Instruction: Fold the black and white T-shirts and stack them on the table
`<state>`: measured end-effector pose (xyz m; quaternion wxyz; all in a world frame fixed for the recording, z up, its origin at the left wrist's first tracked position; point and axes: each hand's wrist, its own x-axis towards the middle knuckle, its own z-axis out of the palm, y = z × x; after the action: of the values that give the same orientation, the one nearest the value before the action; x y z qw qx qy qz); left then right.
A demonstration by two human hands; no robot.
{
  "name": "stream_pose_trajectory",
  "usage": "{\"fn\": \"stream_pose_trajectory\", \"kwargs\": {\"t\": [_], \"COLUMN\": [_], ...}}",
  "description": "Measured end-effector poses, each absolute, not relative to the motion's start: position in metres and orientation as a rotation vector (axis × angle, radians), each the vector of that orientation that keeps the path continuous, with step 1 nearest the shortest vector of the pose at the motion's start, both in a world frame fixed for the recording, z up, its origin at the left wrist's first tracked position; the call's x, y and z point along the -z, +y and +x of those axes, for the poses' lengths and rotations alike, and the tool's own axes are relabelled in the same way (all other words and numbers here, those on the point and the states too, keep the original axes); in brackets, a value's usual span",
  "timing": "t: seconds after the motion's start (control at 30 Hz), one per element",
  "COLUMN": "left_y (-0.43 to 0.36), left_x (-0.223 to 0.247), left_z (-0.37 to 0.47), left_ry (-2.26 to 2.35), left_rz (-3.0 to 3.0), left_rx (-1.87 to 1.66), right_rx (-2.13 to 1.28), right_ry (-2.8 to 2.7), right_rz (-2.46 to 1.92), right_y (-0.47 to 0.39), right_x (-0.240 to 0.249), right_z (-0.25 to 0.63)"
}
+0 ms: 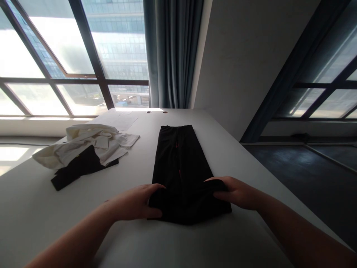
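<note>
A black garment (181, 160), folded into a long panel with small red marks along its middle, lies lengthwise on the white table. My left hand (143, 203) holds its near left edge, the thumb apart from the fingers and part of the hand hidden by the cloth. At the near right side, my right hand (232, 191) pinches a raised fold of the same fabric between thumb and fingers. The near end is rumpled and bulges slightly between both hands, while the far end rests flat.
To the left, a heap of white cloth (95, 139) lies against a folded black cloth (79, 167). Paper sheets (118, 121) are behind it on the white table (134, 238). Windows and a blue-grey curtain (173, 56) stand beyond; a wall (237, 67) borders the right.
</note>
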<state>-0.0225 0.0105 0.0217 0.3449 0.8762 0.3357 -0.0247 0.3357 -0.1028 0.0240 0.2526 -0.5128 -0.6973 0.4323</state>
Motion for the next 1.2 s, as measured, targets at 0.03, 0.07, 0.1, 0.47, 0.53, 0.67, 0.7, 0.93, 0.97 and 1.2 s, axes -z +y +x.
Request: {"fn": "stream_pose_trajectory", "kwargs": {"t": [0.03, 0.07, 0.1, 0.47, 0.53, 0.67, 0.7, 0.93, 0.97, 1.2], "left_y": [0.011, 0.011, 0.011, 0.002, -0.003, -0.010, -0.011, -0.018, -0.017, 0.023], "left_x": [-0.019, -0.016, -0.012, -0.018, -0.025, -0.029, -0.028, -0.015, -0.013, 0.008], "left_z": [-0.021, -0.018, -0.016, -0.015, -0.015, -0.011, -0.011, -0.016, -0.016, -0.004], "left_ry": [0.900, 0.924, 0.940, 0.176, 0.056, -0.032, -0.044, -0.001, 0.053, 0.938], "left_rz": [2.270, 2.259, 2.236, 1.422, 1.417, 1.436, 1.435, 1.391, 1.392, 1.871], "left_rx": [0.028, -0.022, -0.082, -0.170, -0.025, 0.213, 0.256, 0.125, 0.001, -0.679], "right_rx": [-1.187, -1.201, -1.217, -1.512, -1.680, -1.841, -1.859, -2.018, -1.979, -1.162], "right_ry": [-1.856, -1.798, -1.730, -1.829, -2.010, -2.195, -2.214, -2.081, -2.032, -1.464], "right_rz": [-1.403, -1.413, -1.422, -1.017, -0.846, -0.642, -0.618, -0.636, -0.679, -1.418], "right_y": [-0.102, -0.101, -0.100, -0.109, -0.113, -0.120, -0.122, -0.131, -0.129, -0.093], "right_x": [-0.023, -0.022, -0.020, -0.030, -0.042, -0.058, -0.059, -0.057, -0.054, -0.004], "right_z": [0.335, 0.334, 0.333, 0.340, 0.331, 0.311, 0.308, 0.308, 0.311, 0.341]}}
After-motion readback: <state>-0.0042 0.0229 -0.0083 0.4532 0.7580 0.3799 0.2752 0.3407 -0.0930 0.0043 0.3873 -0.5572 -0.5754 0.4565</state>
